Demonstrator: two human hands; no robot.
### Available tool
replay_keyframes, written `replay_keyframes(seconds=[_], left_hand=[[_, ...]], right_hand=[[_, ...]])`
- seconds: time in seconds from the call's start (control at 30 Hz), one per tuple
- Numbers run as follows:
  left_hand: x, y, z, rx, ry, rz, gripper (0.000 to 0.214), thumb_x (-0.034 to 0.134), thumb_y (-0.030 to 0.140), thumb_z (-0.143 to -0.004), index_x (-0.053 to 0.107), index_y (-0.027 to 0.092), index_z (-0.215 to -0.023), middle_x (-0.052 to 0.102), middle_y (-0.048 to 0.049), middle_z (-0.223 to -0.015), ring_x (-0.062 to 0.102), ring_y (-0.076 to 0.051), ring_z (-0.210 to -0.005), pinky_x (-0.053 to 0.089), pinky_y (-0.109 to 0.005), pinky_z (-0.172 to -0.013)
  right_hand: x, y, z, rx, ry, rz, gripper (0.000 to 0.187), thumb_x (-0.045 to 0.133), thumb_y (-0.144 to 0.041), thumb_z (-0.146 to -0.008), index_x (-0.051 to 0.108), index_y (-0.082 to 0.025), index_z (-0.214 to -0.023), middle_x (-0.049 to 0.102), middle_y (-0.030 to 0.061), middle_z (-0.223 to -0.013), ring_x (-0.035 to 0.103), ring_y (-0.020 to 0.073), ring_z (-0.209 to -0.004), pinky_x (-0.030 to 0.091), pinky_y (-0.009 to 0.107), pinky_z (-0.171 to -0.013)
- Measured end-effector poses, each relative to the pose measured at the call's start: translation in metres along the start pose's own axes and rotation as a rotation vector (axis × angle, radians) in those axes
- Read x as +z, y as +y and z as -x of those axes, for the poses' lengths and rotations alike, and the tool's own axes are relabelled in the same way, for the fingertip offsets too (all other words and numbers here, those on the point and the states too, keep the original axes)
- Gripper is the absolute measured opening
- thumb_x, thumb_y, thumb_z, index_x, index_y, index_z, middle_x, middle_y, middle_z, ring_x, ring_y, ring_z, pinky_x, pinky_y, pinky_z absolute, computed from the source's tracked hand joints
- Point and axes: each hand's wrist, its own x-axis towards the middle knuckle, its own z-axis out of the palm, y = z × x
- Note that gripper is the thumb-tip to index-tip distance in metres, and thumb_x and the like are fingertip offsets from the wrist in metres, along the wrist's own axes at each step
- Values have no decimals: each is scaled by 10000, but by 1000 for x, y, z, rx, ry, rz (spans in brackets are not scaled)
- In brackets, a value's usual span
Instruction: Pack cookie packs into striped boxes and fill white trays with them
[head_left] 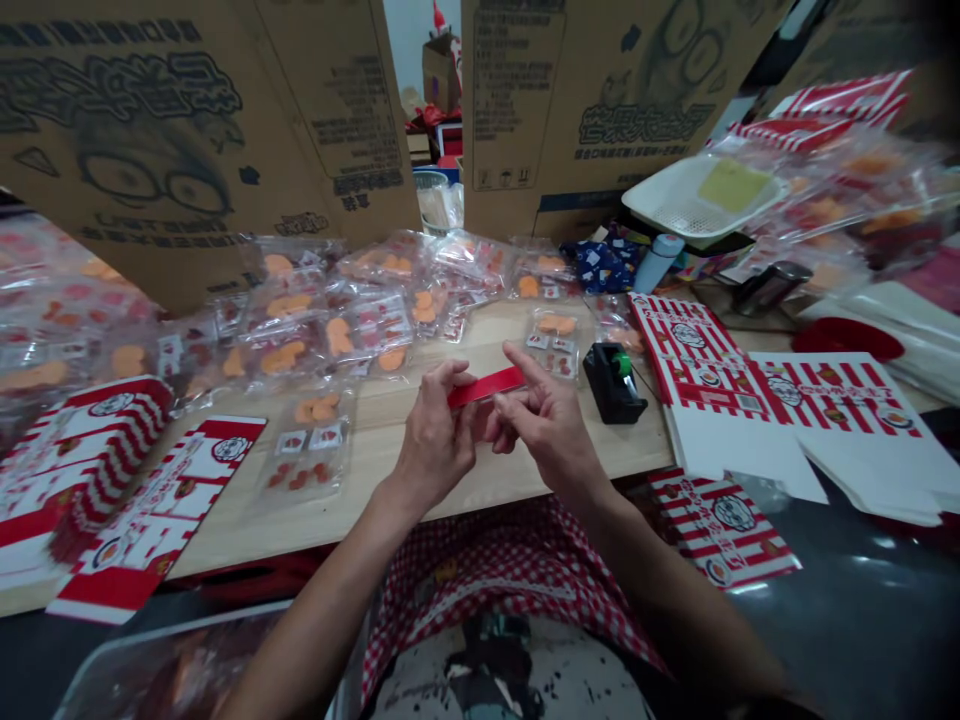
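Observation:
Between my two hands, above the near middle of the table, is a flat red strip [487,385] with a pale lower edge. My left hand [439,430] is closed on its left end, thumb below and fingers curled. At the right end, my right hand [551,420] grips it with the thumb, the index finger stretched along its edge. What lies under the strip is hidden by my fingers. A clear packet [551,340] with orange pieces lies just behind my right hand, and a black tape dispenser [615,385] stands to its right.
Many clear packets [375,310] are heaped along the back before large cardboard boxes [225,120]. Another packet [309,440] lies left of my hands. Red-striped cartons are stacked at left [82,460] and right [697,350]. A white basket [667,205] sits back right.

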Motion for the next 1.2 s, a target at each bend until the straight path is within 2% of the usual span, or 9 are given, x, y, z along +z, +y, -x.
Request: replay_keyframes(seconds=[0.17, 0.3, 0.53, 0.67, 0.8, 0.9, 0.97, 1.1, 1.2], left_hand=[[-3, 1, 0, 90, 10, -67, 331, 550, 143, -953, 442, 218, -1257, 628, -85, -1091, 667, -203, -990, 576, -356, -842], [-11, 5, -6, 210, -100, -140, 308, 501, 72, -927, 553, 206, -1200, 635, -95, -1063, 625, -228, -1011, 546, -399, -887], [-15, 8, -27, 81, -132, -51, 157, 527, 195, -987, 669, 186, -1053, 665, -78, -981, 649, -193, -916, 541, -332, -806], [-12, 3, -39, 115, -160, -159, 113, 588, 259, -982, 628, 183, -909, 669, -42, -862, 629, -175, -777, 501, -300, -714], [-9, 3, -45, 209, -230, -314, 167, 518, 235, -1005, 602, 183, -871, 651, -40, -845, 600, -162, -723, 471, -285, -688], [-15, 2, -48, 204, -237, -277, 109, 524, 214, -982, 618, 182, -937, 667, -50, -885, 627, -175, -798, 489, -300, -750], [-25, -9, -46, 76, -187, -163, 166, 565, 239, -951, 622, 180, -1095, 678, -47, -917, 641, -176, -822, 498, -298, -761], [-51, -57, -22, -459, 19, 42, 409, 570, 398, -932, 568, 145, -1253, 667, -31, -858, 628, -156, -702, 489, -258, -643], [-54, -88, 12, -724, -55, -151, 432, 489, 425, -959, 604, 108, -1230, 702, -91, -911, 676, -215, -807, 542, -339, -763]], right_hand=[[5, 10, -6, 65, 80, 9, 949, 642, -355, -803, 248, -65, -1616, 670, -41, -543, 593, 141, -427, 483, 234, -435], [5, 18, -8, 55, 85, -7, 912, 646, -353, -815, 283, -90, -1609, 657, -50, -549, 590, 143, -431, 509, 253, -451], [6, 34, -11, -72, 100, 17, 769, 599, -274, -873, 328, -193, -1588, 598, -73, -618, 556, 126, -523, 538, 266, -540], [6, 40, -14, -101, 117, 56, 809, 553, -215, -881, 222, -220, -1619, 599, -73, -612, 592, 150, -531, 570, 300, -575], [-5, 38, -5, -21, 97, 60, 961, 612, -215, -834, 84, -206, -1636, 670, -43, -664, 653, 181, -542, 546, 293, -505], [-28, 38, 7, 46, 127, 54, 923, 651, -277, -811, 180, -184, -1600, 713, -17, -702, 635, 168, -490, 482, 262, -454], [-49, 45, 13, 72, 187, 77, 807, 674, -325, -785, 349, -154, -1504, 722, -1, -702, 614, 156, -477, 456, 252, -459], [-89, 77, 12, 124, 296, 156, 551, 685, -390, -745, 563, -146, -1224, 724, 36, -729, 621, 163, -541, 459, 262, -511], [-103, 108, 3, 149, 301, 336, 511, 616, -434, -768, 600, -146, -1190, 741, 94, -868, 677, 214, -696, 537, 338, -636]])
